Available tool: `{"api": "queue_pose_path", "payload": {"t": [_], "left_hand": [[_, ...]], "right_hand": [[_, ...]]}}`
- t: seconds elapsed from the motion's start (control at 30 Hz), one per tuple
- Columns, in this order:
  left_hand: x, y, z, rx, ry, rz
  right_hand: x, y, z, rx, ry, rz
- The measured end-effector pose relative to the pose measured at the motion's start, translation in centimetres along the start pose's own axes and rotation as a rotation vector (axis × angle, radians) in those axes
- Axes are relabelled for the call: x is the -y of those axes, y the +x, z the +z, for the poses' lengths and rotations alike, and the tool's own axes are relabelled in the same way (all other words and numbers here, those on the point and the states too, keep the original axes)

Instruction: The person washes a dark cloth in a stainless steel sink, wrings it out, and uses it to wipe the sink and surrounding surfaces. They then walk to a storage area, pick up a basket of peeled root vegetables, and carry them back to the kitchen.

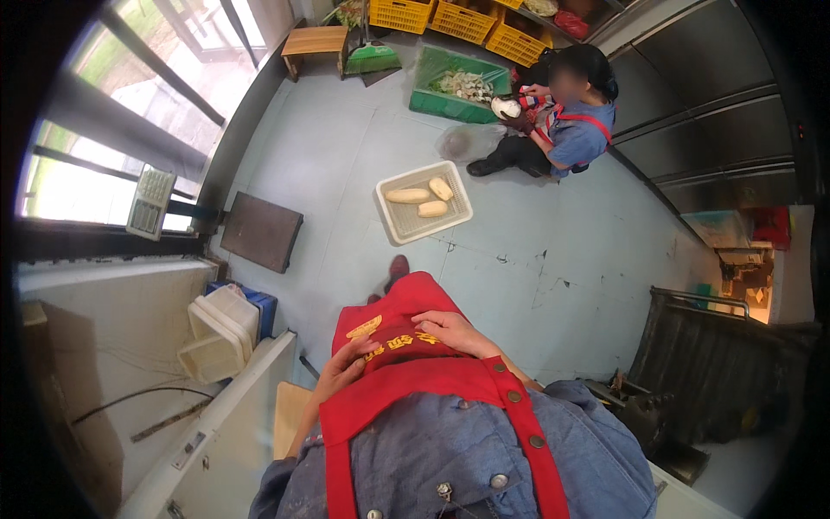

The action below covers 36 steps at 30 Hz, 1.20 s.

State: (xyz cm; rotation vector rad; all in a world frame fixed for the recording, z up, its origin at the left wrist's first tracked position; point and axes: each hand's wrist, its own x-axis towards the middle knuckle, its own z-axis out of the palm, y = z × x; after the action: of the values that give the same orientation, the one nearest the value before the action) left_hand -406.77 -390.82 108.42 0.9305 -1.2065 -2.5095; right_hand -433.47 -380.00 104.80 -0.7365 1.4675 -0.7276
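My left hand point(350, 364) is at the left side of my red apron point(415, 295), its fingers slightly spread and nothing in them. Across the apron's front, my right hand point(452, 332) touches or hovers just over the cloth, also without an object. Yellow writing shows on the fabric between the two hands. On the floor ahead stands a shallow white plastic basket point(397, 231). Three pale peeled root pieces lie in it: a long one point(407, 196), a shorter one point(441, 189) and another short one point(432, 209).
A seated co-worker point(577, 123) holds a white vegetable point(505, 108) beside a green crate point(447, 109) of trimmings. A clear plastic bag point(470, 142) lies nearby. At left are a platform scale point(262, 231) and stacked white bins point(224, 331). A wooden stool point(316, 40) and broom point(371, 60) stand farther back.
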Motion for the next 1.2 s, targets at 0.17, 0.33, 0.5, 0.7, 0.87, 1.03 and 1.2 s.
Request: {"api": "queue_pose_path", "payload": {"t": [0.17,0.33,0.5,0.7,0.87,1.03,1.2], "left_hand": [[-2.1,3.4,-2.5,-0.016,0.056,0.031],[-4.2,5.9,-4.3,-0.16,0.028,0.019],[-7.5,9.3,-4.6,-0.242,-0.083,0.013],[-12.3,15.3,-8.4,-0.192,-0.058,-0.044],[-18.9,23.9,-13.9,-0.043,0.024,-0.204],[-25.8,32.0,-18.8,0.152,0.272,-0.37],[-30.6,39.3,-22.6,0.448,0.75,-0.396]], "right_hand": [[2.9,5.3,-3.4,-0.005,-0.029,-0.094],[5.0,10.1,-7.0,0.037,0.061,-0.068],[6.2,13.3,-9.7,-0.004,0.13,-0.047],[6.7,16.3,-10.9,-0.121,0.149,-0.04],[8.6,19.5,-11.3,-0.352,0.333,0.02],[9.5,23.3,-8.5,-0.569,0.407,0.038],[11.0,24.1,-5.4,-0.73,0.579,0.054]]}}
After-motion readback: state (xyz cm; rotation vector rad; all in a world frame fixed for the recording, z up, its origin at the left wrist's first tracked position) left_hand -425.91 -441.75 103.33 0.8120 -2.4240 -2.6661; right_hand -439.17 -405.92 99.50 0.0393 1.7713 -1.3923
